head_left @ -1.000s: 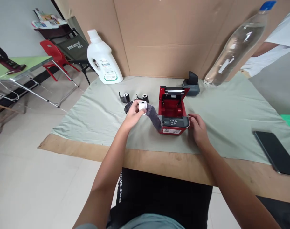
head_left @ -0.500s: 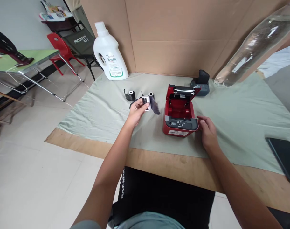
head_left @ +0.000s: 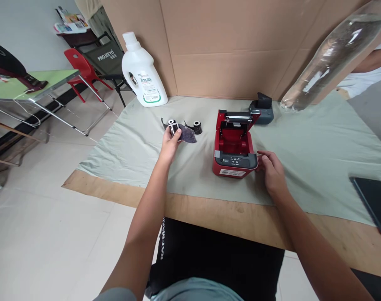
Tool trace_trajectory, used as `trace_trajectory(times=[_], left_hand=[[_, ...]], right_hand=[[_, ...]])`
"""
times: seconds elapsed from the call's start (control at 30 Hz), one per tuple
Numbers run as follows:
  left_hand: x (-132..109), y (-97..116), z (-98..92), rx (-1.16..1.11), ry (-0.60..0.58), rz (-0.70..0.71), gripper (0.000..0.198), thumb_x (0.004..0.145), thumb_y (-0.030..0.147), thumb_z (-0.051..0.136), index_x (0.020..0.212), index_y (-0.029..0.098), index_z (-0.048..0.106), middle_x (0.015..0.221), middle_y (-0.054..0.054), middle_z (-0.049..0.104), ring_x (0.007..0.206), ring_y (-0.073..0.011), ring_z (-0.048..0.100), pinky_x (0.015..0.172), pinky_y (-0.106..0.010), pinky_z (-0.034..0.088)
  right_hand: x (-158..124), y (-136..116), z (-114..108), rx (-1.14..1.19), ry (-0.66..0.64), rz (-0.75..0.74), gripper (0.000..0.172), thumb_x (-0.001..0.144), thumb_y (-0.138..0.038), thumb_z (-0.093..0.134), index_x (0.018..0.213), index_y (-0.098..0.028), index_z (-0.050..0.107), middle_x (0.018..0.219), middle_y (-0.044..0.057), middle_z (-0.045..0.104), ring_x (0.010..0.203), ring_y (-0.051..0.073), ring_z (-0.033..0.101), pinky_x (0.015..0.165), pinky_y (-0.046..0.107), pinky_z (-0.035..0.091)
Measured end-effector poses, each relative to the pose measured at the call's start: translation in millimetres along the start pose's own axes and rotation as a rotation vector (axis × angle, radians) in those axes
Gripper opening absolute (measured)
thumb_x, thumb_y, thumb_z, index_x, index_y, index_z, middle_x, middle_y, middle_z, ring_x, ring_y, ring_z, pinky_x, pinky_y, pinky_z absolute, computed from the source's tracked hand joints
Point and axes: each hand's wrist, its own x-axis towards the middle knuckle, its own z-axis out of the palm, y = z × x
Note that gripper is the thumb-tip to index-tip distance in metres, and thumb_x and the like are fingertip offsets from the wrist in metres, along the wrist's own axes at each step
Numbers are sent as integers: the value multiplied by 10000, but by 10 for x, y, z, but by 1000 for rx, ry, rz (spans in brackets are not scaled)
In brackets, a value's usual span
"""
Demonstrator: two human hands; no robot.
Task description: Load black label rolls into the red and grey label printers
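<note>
In the head view, the only one here, find the black-and-white roll in the left hand, closed around it with the thumb across the near side, above the green cloth and left of the red machine. Note the dark loose strip trailing from the roll to the right, towards the black roll on the cloth. Note also the rear roll just beyond the fingers; cannot tell from this angle whether touching the held one. Best, by judgement, to grip lightly and evenly, without crushing the core or letting the loose end unwind further. Mind the gap to both neighbours, so as not to nudge or tip either, and give the strip room so as not to snag. At the machine's right side, see the right hand, loosely bent, with the index finger stretched forward and nothing visible in the grasp; impossible to say how firmly pressed there, if at all. Use only light, steady contact, probably enough to stop any sliding on the wrinkled cloth. Avoid knocking the raised cover, tilted back towards the grey device behind.
</note>
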Motion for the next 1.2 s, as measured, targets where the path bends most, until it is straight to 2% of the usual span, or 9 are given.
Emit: trace_trajectory(times=[0.1,0.2,0.27,0.37,0.47,0.63,0.73,1.03,1.2], left_hand=[[71,34,-154,47,80,-4,448,832,626,668,1055,258,547,985,-40,652,941,-196,686,774,-287,548],[176,94,-366,76,168,59,358,892,579,567,1009,242,531,925,-44,620,919,-202,675,808,-313,548],[252,118,-508,108,238,135,320,862,516,618,977,243,496,941,-38,616,924,-190,663,844,-309,546],[336,99,-704,142,318,196,415,727,370,766,953,246,441,959,-20,618,909,-162,651,876,-288,542],[350,33,-888,249,355,124,483,660,279,807,964,242,435,962,-12,625,858,-151,661,846,-285,544],[269,-43,-1119,672,452,34,374,723,290,782,1027,206,581,1038,-41,684,809,-161,666,794,-293,527],[260,-49,-1148,823,491,-14,308,745,311,788,961,194,602,997,-42,703,819,-179,666,782,-290,517],[299,-88,-1086,1076,448,-123,280,774,385,790,838,231,565,861,-27,680,893,-238,654,866,-339,505],[282,-91,-1026,1186,470,-159,288,768,376,802,926,230,611,1064,-109,725,1215,-350,608,1064,-480,467]], right_hand=[[1,-1,0,4,-3,12,314,910,-546,637,1063,-273,663,808,9,679,665,176,591,610,337,485],[1,0,-3,7,-11,12,304,917,-536,630,1064,-272,661,817,11,681,673,178,592,616,340,482],[0,0,-6,3,-13,5,297,923,-538,626,1062,-278,662,820,15,686,674,184,594,617,347,484],[-1,-2,-7,-6,-12,-2,301,922,-552,629,1056,-284,663,816,18,690,669,190,598,612,357,489],[2,0,-7,-14,-17,-6,313,919,-560,630,1064,-285,664,820,21,690,676,195,606,607,359,490],[29,23,-16,-24,-18,-8,316,919,-574,632,1058,-291,660,805,27,673,660,210,608,587,375,486],[53,39,-28,-12,-16,8,341,908,-597,649,1055,-290,659,809,40,680,659,216,609,575,382,486],[50,30,-38,-36,-33,16,318,917,-579,658,1055,-293,670,768,27,656,654,212,610,591,388,503],[48,-2,-39,-38,-31,34,327,890,-573,679,1042,-283,672,764,23,654,654,206,609,596,380,507]])
